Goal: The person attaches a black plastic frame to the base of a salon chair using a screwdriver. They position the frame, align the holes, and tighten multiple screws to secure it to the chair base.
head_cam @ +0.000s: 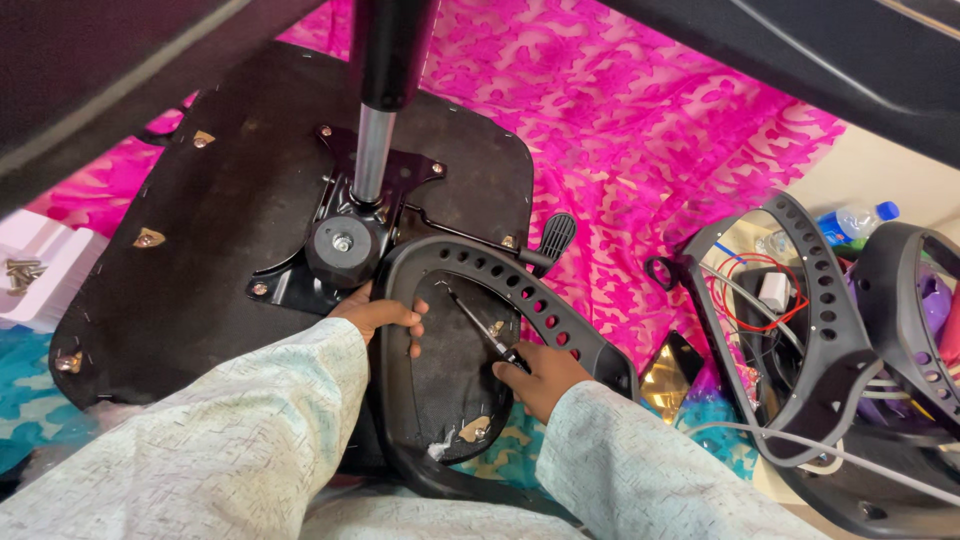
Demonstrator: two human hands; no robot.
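Lying on pink patterned cloth [640, 130], upturned seat base [200, 230], left hand [385, 315] gripping armrest [540, 310], right hand [540, 378] holding probably a screwdriver [480, 325]

Open seat underside [230, 190] lies left of the gas cylinder [372, 150], which rises mid-frame and blocks a straight reach across. The armrest loop [520, 290] fences both hands (left [385, 315], right [540, 375]); spare armrests [800, 330] and cables crowd the right.
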